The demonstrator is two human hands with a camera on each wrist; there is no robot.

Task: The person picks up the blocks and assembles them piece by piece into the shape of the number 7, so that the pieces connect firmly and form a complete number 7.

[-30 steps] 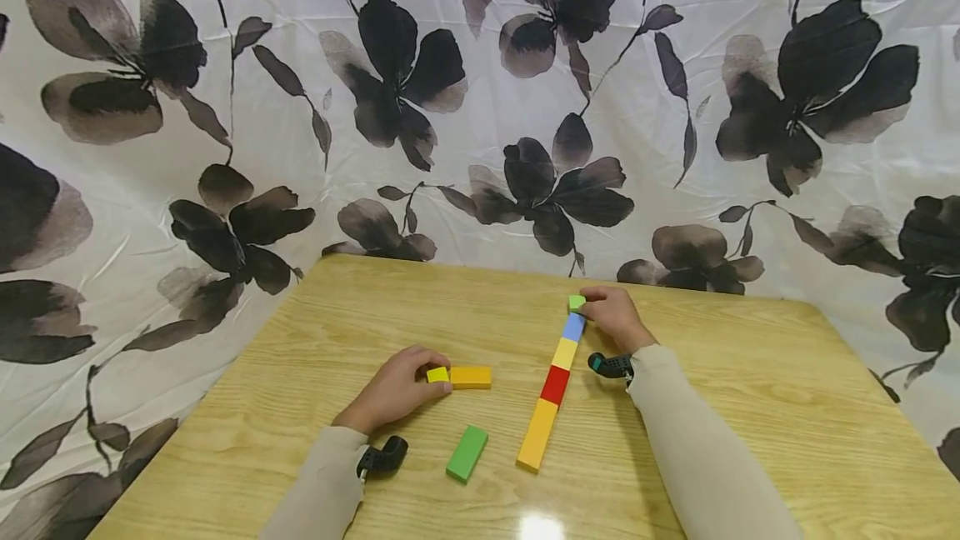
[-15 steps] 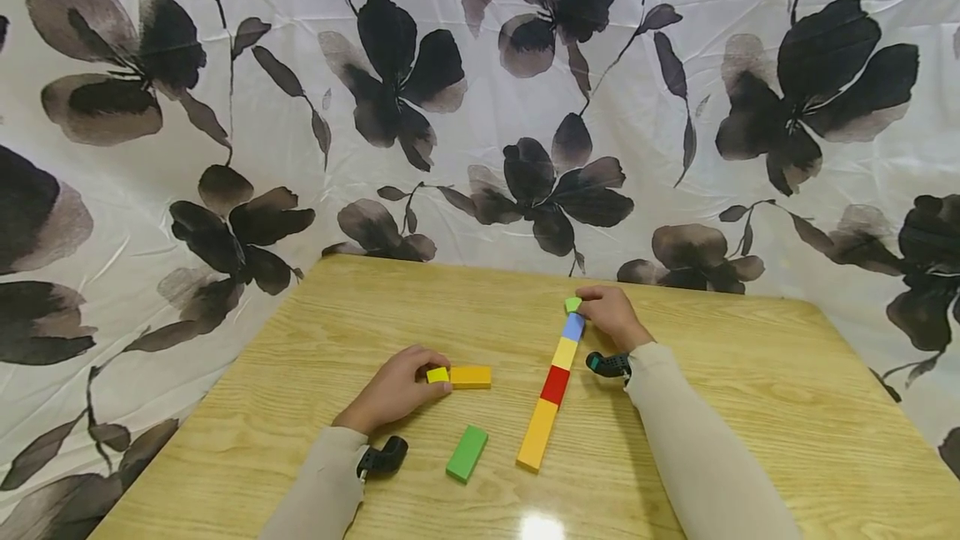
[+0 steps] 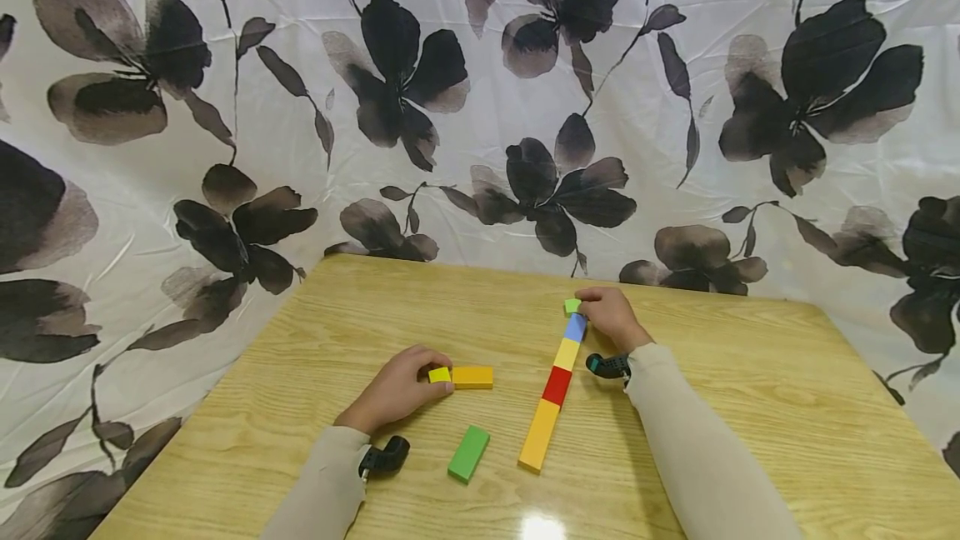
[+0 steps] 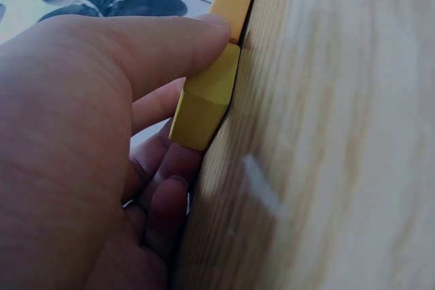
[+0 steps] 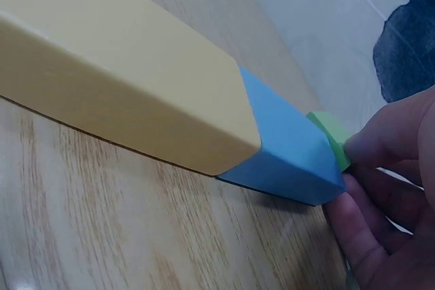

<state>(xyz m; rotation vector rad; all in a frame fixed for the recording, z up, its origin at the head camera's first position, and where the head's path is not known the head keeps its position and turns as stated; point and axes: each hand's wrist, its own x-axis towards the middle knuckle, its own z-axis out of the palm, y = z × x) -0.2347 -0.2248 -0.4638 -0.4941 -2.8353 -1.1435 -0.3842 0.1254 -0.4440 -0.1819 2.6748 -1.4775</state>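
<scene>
My left hand point(image 3: 397, 390) pinches a small yellow block point(image 3: 439, 375) between thumb and fingers. That block meets the left end of an orange block point(image 3: 473, 377) lying flat on the table. Farther back, my right hand point(image 3: 611, 313) pinches a light green block point(image 3: 572, 306) at the far end of a slanting row. In the right wrist view the light green block point(image 5: 330, 137) sits against the end of the blue block point(image 5: 289, 140). Toward me the row continues with a pale yellow block point(image 3: 566, 353), a red block point(image 3: 557, 387) and a long orange block point(image 3: 538, 437).
A green block point(image 3: 468, 454) lies alone on the wooden table point(image 3: 315, 315), left of the row's near end. Behind the table's back edge hangs a white flowered cloth point(image 3: 480, 123). Each wrist wears a small black camera.
My right hand has shifted the light green block slightly left and toward me, turning it at the end of the blue block. The left hand stays put on the yellow block.
</scene>
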